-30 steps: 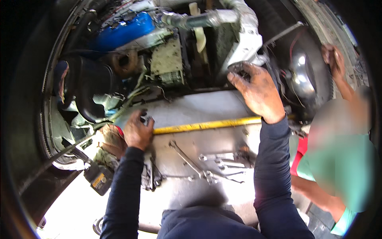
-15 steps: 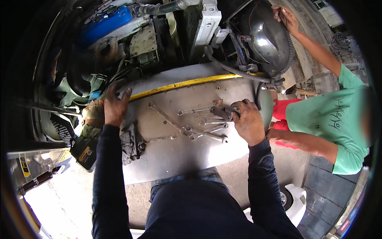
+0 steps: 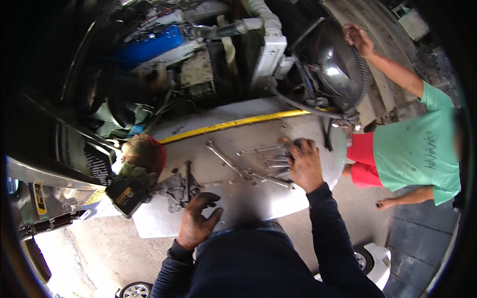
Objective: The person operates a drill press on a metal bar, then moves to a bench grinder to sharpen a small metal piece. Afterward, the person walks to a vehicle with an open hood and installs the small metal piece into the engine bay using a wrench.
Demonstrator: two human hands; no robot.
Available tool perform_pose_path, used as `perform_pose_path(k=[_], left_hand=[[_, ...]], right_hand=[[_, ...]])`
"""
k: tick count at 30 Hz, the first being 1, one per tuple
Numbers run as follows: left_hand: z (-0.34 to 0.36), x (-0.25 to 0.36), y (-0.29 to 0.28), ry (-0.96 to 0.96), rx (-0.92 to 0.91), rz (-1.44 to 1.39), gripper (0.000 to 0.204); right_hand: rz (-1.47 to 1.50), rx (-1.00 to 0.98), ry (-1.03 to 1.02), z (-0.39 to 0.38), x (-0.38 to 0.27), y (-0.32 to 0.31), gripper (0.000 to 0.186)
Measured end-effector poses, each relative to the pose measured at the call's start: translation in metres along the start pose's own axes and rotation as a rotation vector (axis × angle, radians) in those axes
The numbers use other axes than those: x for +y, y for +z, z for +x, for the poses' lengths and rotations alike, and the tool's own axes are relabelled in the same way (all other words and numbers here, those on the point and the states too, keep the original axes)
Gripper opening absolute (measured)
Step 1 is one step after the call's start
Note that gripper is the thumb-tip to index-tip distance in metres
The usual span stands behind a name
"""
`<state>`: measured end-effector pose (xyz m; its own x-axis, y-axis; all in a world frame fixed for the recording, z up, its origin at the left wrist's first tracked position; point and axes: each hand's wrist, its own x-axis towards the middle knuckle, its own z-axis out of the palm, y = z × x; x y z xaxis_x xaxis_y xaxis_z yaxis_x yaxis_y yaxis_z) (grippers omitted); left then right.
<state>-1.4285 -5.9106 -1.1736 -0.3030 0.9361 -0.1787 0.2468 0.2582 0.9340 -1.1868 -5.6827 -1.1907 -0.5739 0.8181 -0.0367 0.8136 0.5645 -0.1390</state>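
Observation:
My right hand [image 3: 304, 166] rests over the wrenches on the grey metal panel [image 3: 238, 208], its fingers curled on a dark tool whose kind the hand mostly hides. Beneath and beside it lie several open-ended and ring wrenches [image 3: 276, 160]. A long wrench [image 3: 224, 159] slants across the panel toward another wrench [image 3: 271, 180]. My left hand [image 3: 198, 221] hovers at the panel's near edge, empty, its fingers bent and apart. Just beyond it are a dirty grey rag [image 3: 171, 191] and a dark slim tool [image 3: 188, 181].
A red-and-tan rounded thing [image 3: 144, 154] and a black box-shaped pack [image 3: 130, 193] stand at the left. The engine bay, with a blue cover [image 3: 154, 47], lies beyond the yellow strip [image 3: 233, 124]. A person in a green shirt [image 3: 415, 144] stands at the right, one arm near the headlight [image 3: 335, 74].
My left hand has come back from the panel's far left to its near edge. My right hand stays at the wrenches. The other person's lower arm has moved away from the panel.

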Motion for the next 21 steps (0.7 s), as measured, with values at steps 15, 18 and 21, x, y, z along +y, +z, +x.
perform_pose_path(k=[15,18,21], left_hand=[[0.248,-0.018,-0.026,0.132,-0.106,0.538,0.025],[0.287,-0.059,-0.034,0.023,-0.061,0.415,0.023],[0.328,-0.106,-0.04,-0.013,-0.018,0.616,0.019]], right_hand=[[0.767,-0.333,-0.423,0.249,-0.061,0.081,0.025],[0.658,-0.396,-0.368,0.321,-0.047,0.142,0.024],[-0.092,0.09,-0.753,0.369,-0.012,0.199,0.012]])
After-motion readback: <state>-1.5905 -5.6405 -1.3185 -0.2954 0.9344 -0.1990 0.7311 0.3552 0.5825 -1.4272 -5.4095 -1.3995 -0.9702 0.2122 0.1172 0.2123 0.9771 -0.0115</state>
